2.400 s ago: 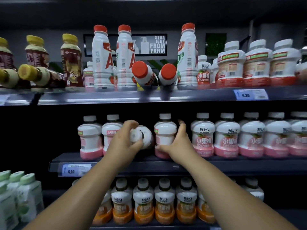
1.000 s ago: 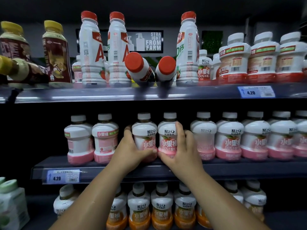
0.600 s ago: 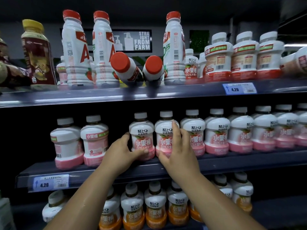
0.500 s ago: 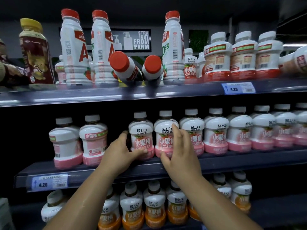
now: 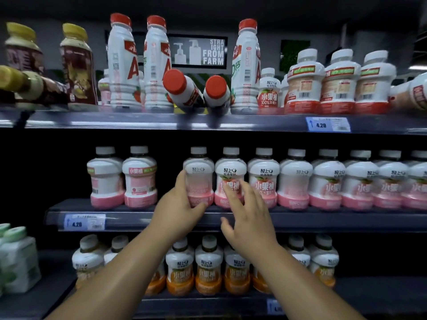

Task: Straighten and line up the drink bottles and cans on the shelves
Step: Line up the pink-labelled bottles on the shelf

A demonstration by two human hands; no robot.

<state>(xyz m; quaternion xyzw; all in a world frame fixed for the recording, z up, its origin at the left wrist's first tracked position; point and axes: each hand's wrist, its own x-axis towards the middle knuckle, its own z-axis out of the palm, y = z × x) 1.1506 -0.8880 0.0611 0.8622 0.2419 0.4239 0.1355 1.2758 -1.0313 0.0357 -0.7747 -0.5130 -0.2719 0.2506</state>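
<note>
With the left hand [image 5: 182, 205] curled round the squat white plastic bottle with a pink base [image 5: 199, 179] on the dark middle shelf [image 5: 346, 219] and the right hand [image 5: 250, 215] spread loose before the neighbouring pink-based bottle [image 5: 230, 168], slide it snug against that neighbour, label forward.

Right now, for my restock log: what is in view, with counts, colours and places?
brown bottles: three, yellow caps, top shelf left; one lying
tall white bottles: five, red caps, top shelf; two lying
red-based bottles: four, white, top shelf right; one lying
pink-based bottles: about ten, white, middle shelf
orange-based bottles: several, white, bottom shelf
green-capped containers: at least two, white, lower left
price tags: at least two, blue-white, shelf edges
left hand: one, grips a pink-based bottle
right hand: one, open, before the next bottle
</note>
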